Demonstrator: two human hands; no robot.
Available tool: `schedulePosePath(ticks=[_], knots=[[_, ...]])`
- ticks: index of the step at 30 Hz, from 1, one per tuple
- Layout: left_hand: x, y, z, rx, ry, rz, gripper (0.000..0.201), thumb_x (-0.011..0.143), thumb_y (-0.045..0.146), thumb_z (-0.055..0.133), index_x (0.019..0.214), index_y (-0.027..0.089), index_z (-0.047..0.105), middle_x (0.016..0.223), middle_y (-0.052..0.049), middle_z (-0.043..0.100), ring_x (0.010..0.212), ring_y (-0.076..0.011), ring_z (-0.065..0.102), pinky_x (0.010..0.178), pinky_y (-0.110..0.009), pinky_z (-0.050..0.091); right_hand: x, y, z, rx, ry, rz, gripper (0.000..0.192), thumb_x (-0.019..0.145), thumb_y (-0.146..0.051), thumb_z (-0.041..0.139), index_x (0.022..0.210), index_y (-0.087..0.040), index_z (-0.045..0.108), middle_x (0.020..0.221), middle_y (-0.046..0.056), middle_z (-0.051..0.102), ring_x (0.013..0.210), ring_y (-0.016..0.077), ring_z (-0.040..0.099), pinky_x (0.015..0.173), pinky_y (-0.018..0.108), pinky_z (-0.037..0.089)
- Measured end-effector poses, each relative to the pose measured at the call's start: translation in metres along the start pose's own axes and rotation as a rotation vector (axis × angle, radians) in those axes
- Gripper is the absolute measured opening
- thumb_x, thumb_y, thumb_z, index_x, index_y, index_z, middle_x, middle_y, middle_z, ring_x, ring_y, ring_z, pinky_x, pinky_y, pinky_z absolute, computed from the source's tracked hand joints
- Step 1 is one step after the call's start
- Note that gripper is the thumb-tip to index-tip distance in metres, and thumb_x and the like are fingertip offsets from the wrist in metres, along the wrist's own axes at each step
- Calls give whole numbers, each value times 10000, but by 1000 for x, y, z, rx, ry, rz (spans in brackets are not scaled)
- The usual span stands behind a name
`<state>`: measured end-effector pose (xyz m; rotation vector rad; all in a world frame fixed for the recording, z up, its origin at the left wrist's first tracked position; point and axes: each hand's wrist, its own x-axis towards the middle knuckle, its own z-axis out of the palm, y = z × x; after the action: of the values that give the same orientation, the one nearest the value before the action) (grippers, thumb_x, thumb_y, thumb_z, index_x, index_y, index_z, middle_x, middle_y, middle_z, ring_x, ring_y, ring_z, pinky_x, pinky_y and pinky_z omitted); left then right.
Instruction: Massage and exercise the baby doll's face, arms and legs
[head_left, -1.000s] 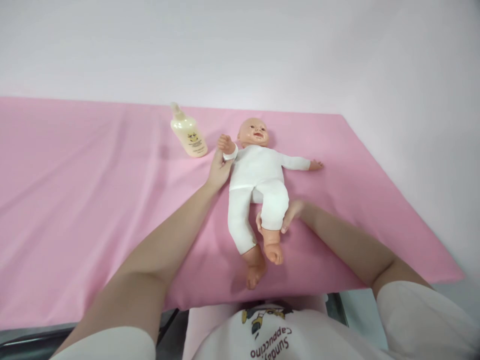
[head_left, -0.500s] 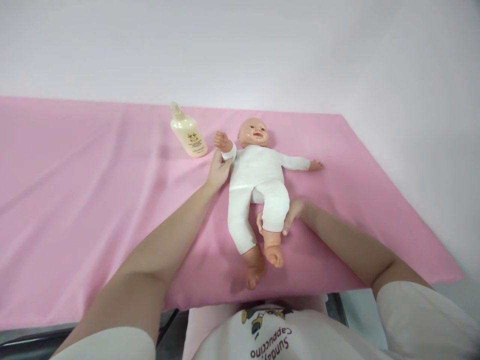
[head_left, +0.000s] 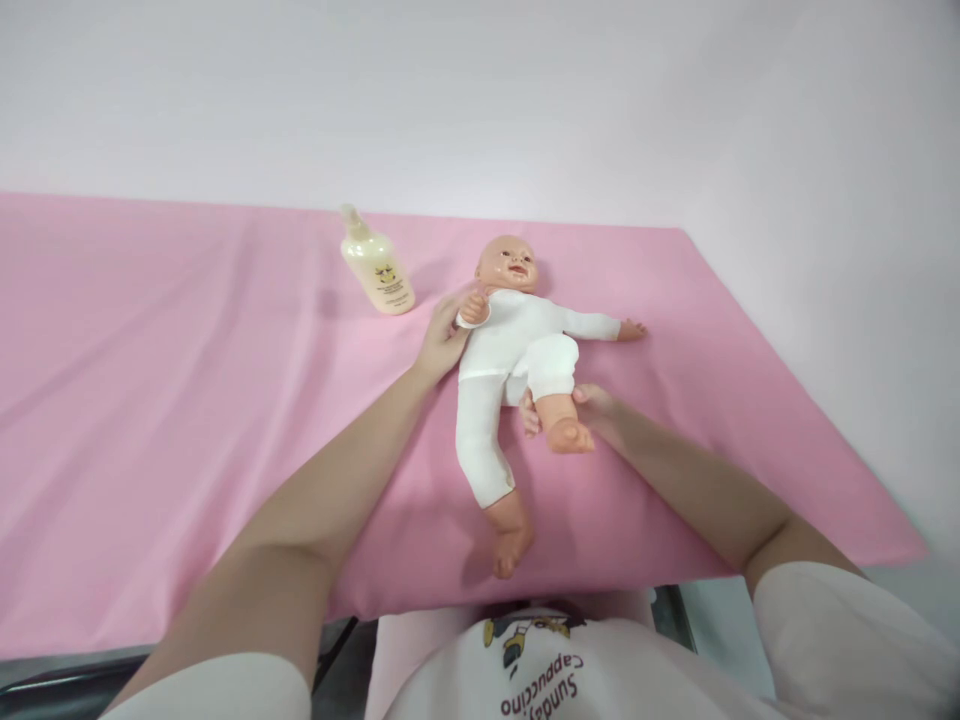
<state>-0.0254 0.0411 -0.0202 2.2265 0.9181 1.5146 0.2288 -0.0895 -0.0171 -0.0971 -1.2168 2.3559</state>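
Note:
A baby doll (head_left: pixel 499 340) in a white body suit lies on its back on the pink cloth (head_left: pixel 225 400), head at the far side. My left hand (head_left: pixel 442 340) is wrapped round the doll's arm (head_left: pixel 474 308) on the left, which is bent in over the chest. With my right hand (head_left: pixel 592 405) I grip the doll's leg (head_left: pixel 555 385) on the right from underneath, and that leg is raised and bent. Part of my right fingers is hidden behind it. The doll's other leg (head_left: pixel 484 450) lies extended toward me, and its other arm (head_left: pixel 600 326) stretches out to the right.
A pump bottle (head_left: pixel 379 272) of pale yellow liquid is on the pink cloth, left of the doll. A white wall (head_left: pixel 480 110) rises behind the table. The cloth's near edge runs just in front of my body.
The doll's held arm has swung inward over its chest with my left hand. My right hand has lifted its held leg up and away from me, bending it.

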Motion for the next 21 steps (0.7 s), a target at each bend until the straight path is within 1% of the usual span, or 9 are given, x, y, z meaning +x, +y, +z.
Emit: schedulePosePath(ticks=[2,4,6,8,11,13,17,21], knots=[[0,6,-3,31,-46,26,524,1019,636,530,1307,229,689,1331,-149,726,1258,-315,668,1143,-535,502,2,-2,1,44,24,-65,603,730,-664,846,1022,-187,621,872,9,595,817,169,596,857,360,522],[0,10,-6,59,-90,34,500,1031,592,527,1354,242,678,1343,-137,724,1259,-309,662,1154,-529,490,3,-6,4,76,73,-119,600,743,-683,813,999,-177,615,854,7,561,789,169,559,829,361,513],[-1,11,-7,75,-108,40,494,1030,568,536,1369,237,674,1336,-138,722,1254,-309,658,1154,-523,486,4,-9,8,99,139,-142,605,736,-695,797,958,-163,613,825,7,532,758,171,524,787,359,502],[-1,11,-7,88,-114,42,494,1027,554,538,1369,226,676,1327,-145,719,1253,-313,652,1151,-522,484,5,-12,10,111,199,-131,575,774,-696,752,919,-159,608,799,5,504,737,171,495,763,359,488],[-2,8,-6,113,-129,35,465,1031,513,524,1364,231,684,1322,-142,711,1256,-309,641,1148,-519,482,5,-14,12,146,296,-88,519,892,-688,611,900,-169,595,783,4,474,719,174,461,759,365,472],[-2,7,-6,126,-138,37,435,1028,462,527,1363,239,689,1326,-135,705,1265,-305,635,1154,-517,476,5,-15,13,194,349,-72,501,936,-681,542,896,-183,582,784,6,471,714,179,443,763,368,465],[-1,6,-5,140,-160,58,401,998,326,532,1351,248,705,1367,-129,685,1312,-303,613,1175,-523,454,5,-17,14,254,389,-67,493,955,-682,495,884,-199,569,774,5,469,710,186,425,766,367,458],[-2,5,-6,143,-163,72,425,954,245,539,1342,246,713,1398,-132,673,1336,-301,601,1183,-518,450,6,-17,14,248,386,-71,522,927,-704,526,869,-188,577,766,3,465,697,177,428,755,357,457]])
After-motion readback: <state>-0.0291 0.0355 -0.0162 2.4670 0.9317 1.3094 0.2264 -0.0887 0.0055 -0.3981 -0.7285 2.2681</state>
